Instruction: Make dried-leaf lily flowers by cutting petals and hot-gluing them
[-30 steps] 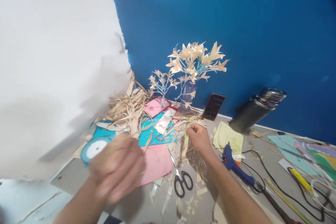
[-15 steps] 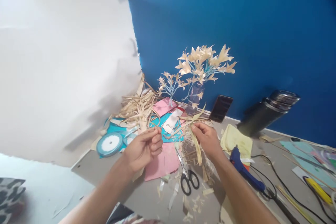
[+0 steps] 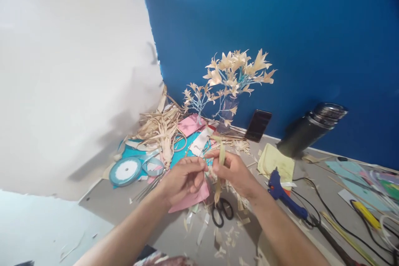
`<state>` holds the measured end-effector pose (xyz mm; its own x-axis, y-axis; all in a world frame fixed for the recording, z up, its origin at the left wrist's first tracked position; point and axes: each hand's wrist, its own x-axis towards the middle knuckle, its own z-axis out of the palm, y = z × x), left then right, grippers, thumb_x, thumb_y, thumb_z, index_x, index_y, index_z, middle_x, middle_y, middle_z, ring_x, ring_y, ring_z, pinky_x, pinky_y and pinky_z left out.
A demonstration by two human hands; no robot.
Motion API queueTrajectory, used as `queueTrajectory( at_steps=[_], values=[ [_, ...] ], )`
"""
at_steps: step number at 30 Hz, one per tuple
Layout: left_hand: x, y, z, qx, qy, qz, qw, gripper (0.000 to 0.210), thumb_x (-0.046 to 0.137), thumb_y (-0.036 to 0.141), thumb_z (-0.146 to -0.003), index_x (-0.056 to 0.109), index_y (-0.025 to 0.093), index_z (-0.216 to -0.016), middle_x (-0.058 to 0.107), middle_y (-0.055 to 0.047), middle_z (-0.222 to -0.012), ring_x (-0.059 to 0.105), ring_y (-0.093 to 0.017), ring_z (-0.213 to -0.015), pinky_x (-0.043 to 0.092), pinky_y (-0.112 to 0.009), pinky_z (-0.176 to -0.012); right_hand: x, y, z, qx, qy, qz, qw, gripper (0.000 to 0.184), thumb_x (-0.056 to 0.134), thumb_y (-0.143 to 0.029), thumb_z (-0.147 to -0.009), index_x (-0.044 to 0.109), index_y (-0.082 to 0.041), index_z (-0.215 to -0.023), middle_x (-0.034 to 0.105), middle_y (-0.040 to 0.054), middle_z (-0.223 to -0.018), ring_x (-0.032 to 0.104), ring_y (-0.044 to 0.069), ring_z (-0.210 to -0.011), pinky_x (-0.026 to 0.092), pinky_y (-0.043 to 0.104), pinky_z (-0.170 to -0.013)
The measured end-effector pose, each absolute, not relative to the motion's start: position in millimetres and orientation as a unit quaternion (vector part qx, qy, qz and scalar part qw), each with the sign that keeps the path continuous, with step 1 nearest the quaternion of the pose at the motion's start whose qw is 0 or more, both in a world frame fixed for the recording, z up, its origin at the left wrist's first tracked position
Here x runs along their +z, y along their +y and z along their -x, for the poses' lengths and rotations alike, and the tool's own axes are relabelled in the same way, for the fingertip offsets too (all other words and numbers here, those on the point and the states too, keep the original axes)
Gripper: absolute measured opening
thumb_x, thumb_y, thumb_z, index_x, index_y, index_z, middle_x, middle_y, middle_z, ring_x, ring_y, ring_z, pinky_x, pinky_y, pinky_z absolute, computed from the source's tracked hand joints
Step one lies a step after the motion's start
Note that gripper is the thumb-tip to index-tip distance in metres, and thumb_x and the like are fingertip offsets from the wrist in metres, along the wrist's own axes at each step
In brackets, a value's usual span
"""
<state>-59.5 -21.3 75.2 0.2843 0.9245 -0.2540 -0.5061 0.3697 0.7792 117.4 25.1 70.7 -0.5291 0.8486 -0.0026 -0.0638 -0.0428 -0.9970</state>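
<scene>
My right hand [image 3: 235, 172] is closed on a pale yellow-green dried husk strip [image 3: 222, 151], which stands up past the fingers and hangs down below them. My left hand [image 3: 186, 178] is pinched close beside the right fingertips. Whatever sits in that pinch is too small to make out. Under the hands lie pink paper [image 3: 196, 199] and blue sheets [image 3: 187, 149]. Black-handled scissors [image 3: 222, 213] rest just below the right hand, their blades mostly covered. Husk scraps [image 3: 229, 239] are scattered nearby.
Behind the hands stand cream husk flowers [image 3: 237, 70] on blue stems. A husk pile [image 3: 160, 129] and ribbon spool [image 3: 124, 170] lie left. To the right are a phone [image 3: 258, 125], black flask [image 3: 311, 129], yellow cloth [image 3: 276, 162], blue glue gun [image 3: 286, 197] and cords.
Both hands have come together over the papers, the right moving left with the husk strip. The view has shifted slightly, and the scissor blades are now largely hidden.
</scene>
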Motion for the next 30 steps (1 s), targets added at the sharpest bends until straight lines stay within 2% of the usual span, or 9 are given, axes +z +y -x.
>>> queueTrajectory(
  at_steps=[2,6,11,15,19,22,25,28,30],
  values=[
    [74,-20,54,0.454,0.361,-0.323,0.748,0.016,0.069,0.024,-0.077,0.065,0.012,-0.067,0.047,0.002,-0.034,0.032,-0.005,-0.028,0.017,-0.019,-0.036,74,22,-116,0.647,-0.611,0.311,0.332,0.039,0.075,-0.049,-0.075,0.073,-0.017,-0.096,0.061,-0.0002,-0.069,0.052,0.013,-0.061,0.042,0.024,-0.058],
    [76,-21,50,0.423,0.353,-0.328,0.767,0.019,0.074,0.027,-0.074,0.064,0.013,-0.067,0.038,0.007,-0.033,0.021,-0.003,-0.030,0.012,-0.019,-0.037,76,24,-118,0.643,-0.604,0.306,0.357,0.029,0.076,-0.047,-0.075,0.074,-0.018,-0.075,0.064,0.0017,-0.065,0.054,0.015,-0.062,0.043,0.029,-0.062],
    [75,-24,51,0.416,0.323,-0.339,0.780,0.025,0.075,0.036,-0.079,0.064,0.015,-0.075,0.045,0.006,-0.040,0.024,-0.002,-0.033,0.016,-0.018,-0.039,69,29,-119,0.654,-0.514,0.342,0.437,0.041,0.084,-0.042,-0.066,0.055,-0.018,-0.051,0.044,-0.0052,-0.050,0.036,0.010,-0.050,0.030,0.026,-0.051],
    [67,-28,50,0.396,0.337,-0.373,0.769,0.028,0.072,0.040,-0.082,0.066,0.014,-0.079,0.052,0.003,-0.045,0.033,-0.004,-0.034,0.017,-0.020,-0.038,67,32,-118,0.647,-0.472,0.344,0.490,0.045,0.087,-0.042,-0.063,0.050,-0.018,-0.050,0.043,-0.0057,-0.049,0.034,0.009,-0.050,0.027,0.025,-0.050],
    [63,-33,47,0.376,0.357,-0.389,0.762,0.030,0.071,0.043,-0.082,0.064,0.013,-0.079,0.050,0.005,-0.043,0.030,-0.004,-0.033,0.017,-0.020,-0.040,66,36,-119,0.615,-0.442,0.367,0.540,0.050,0.087,-0.045,-0.063,0.047,-0.018,-0.048,0.042,-0.0058,-0.048,0.035,0.008,-0.049,0.028,0.024,-0.050],
    [62,-35,46,0.383,0.375,-0.388,0.750,0.031,0.070,0.044,-0.082,0.062,0.014,-0.078,0.043,0.008,-0.039,0.024,-0.003,-0.034,0.017,-0.020,-0.042,67,37,-120,0.599,-0.439,0.393,0.543,0.041,0.084,-0.047,-0.067,0.060,-0.017,-0.055,0.047,-0.0042,-0.050,0.037,0.008,-0.048,0.027,0.023,-0.048],
    [61,-36,50,0.387,0.383,-0.392,0.742,0.031,0.068,0.045,-0.083,0.062,0.014,-0.081,0.038,0.009,-0.039,0.022,-0.004,-0.035,0.017,-0.021,-0.042,70,38,-123,0.603,-0.448,0.393,0.530,0.035,0.080,-0.050,-0.071,0.075,-0.016,-0.073,0.054,-0.0014,-0.055,0.042,0.009,-0.050,0.028,0.023,-0.047],
    [59,-35,55,0.378,0.378,-0.400,0.745,0.032,0.065,0.046,-0.085,0.063,0.014,-0.083,0.031,0.011,-0.040,0.018,-0.005,-0.038,0.015,-0.021,-0.042,72,39,-126,0.623,-0.456,0.374,0.514,0.036,0.080,-0.049,-0.072,0.079,-0.016,-0.084,0.056,-0.0011,-0.057,0.044,0.009,-0.052,0.030,0.022,-0.047],
    [59,-35,58,0.363,0.373,-0.409,0.750,0.034,0.065,0.047,-0.085,0.064,0.014,-0.083,0.028,0.011,-0.043,0.015,-0.005,-0.039,0.012,-0.021,-0.041,72,40,-128,0.635,-0.452,0.369,0.506,0.035,0.082,-0.049,-0.070,0.079,-0.016,-0.081,0.056,-0.0012,-0.055,0.044,0.008,-0.050,0.030,0.021,-0.046]
  ],
)
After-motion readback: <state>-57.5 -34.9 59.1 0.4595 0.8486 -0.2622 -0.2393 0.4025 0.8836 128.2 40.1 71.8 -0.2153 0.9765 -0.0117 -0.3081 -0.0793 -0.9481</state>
